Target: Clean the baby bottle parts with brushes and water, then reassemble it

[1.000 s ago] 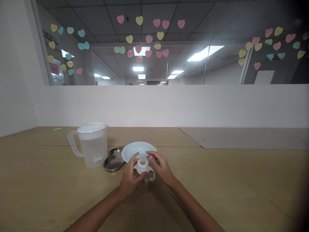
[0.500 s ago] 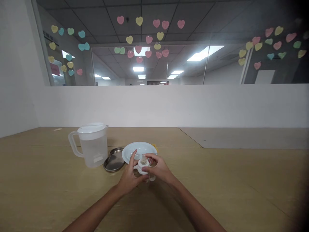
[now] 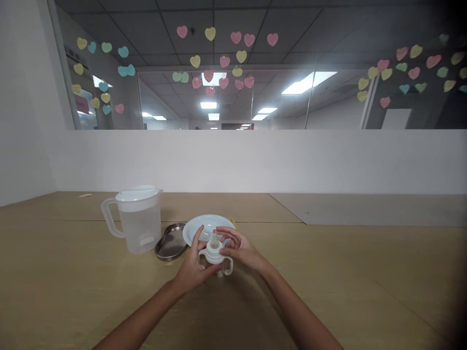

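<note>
A baby bottle (image 3: 214, 256) with a white collar, two side handles and a clear teat stands upright between my hands, just in front of a white bowl. My left hand (image 3: 192, 266) is wrapped round its left side, thumb across the lower front. From the right, my right hand (image 3: 241, 249) has its thumb at the collar and its fingers curved behind the teat. Its grip looks light. Most of the bottle's clear body is hidden below the collar and behind the left thumb.
The white bowl (image 3: 189, 225) sits behind the bottle, with something yellow partly hidden at its right. Left of it lies a kidney-shaped metal tray (image 3: 171, 243). A lidded plastic pitcher (image 3: 140, 221) stands farther left. A white wall (image 3: 233, 160) rises behind the wooden table (image 3: 328, 282).
The thumb of my right hand has shifted from the collar's front to its right edge, and the right handle shows more. My left hand keeps its hold. The view has shifted slightly.
</note>
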`<state>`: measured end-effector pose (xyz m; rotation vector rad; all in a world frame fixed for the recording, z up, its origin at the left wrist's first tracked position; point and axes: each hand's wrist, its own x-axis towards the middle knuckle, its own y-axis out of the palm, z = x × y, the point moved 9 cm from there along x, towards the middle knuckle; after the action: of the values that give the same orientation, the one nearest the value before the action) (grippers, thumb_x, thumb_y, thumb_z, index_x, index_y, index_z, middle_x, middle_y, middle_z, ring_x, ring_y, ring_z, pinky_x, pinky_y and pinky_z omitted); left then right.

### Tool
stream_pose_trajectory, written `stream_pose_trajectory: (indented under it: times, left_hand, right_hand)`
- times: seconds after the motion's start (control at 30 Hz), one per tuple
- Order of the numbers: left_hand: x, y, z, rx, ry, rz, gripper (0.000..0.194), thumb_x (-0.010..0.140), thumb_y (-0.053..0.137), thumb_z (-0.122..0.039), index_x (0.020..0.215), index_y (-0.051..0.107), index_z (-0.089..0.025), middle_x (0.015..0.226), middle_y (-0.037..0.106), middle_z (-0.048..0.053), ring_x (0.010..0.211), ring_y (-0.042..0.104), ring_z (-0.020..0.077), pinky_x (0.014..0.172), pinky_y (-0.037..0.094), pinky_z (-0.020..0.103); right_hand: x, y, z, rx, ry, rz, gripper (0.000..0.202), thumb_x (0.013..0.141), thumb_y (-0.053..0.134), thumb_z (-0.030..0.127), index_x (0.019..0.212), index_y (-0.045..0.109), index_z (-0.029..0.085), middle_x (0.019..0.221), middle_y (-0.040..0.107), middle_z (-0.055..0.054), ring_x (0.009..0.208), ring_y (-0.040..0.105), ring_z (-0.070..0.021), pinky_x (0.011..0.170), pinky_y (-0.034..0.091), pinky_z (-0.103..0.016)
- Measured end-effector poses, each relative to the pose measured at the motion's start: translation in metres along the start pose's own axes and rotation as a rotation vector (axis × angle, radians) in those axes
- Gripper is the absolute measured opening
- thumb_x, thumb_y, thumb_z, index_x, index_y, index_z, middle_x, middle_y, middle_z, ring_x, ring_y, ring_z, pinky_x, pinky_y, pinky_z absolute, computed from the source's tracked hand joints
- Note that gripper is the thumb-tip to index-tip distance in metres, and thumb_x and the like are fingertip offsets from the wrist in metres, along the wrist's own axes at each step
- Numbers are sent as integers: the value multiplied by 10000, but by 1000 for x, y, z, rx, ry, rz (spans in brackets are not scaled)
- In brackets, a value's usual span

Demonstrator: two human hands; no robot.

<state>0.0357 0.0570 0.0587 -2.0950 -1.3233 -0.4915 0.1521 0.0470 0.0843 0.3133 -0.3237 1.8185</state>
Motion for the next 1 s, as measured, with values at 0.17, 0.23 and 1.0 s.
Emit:
stream_pose_trajectory:
  times: [0.17,0.23,1.0]
  left_hand:
    - [0,-4,1,29,0,-26,1093,678,712,-359,1398,-101,-241,1144,565,98,1038,544,218,966,369,431]
    - [0,-5,3,39,6,-40,1098,672,717,-355,1397,-101,-251,1212,505,111,1036,537,211,956,384,418]
    - [-1,-5,0,116,50,-45,992,713,672,-371,1412,-19,-237,1248,440,113,1069,508,213,957,378,386]
  right_hand:
    - [5,-21,-2,-74,-66,-132,485,636,734,352,1067,582,190,1099,597,-93,890,540,-153,753,458,-277]
    - [4,-33,-4,-100,-76,-240,439,670,692,419,1016,592,168,1001,629,-96,813,552,-152,717,457,-281]
    - [1,-11,-7,-190,-38,-207,590,656,696,416,1167,511,185,1020,596,-70,835,529,-166,740,427,-297]
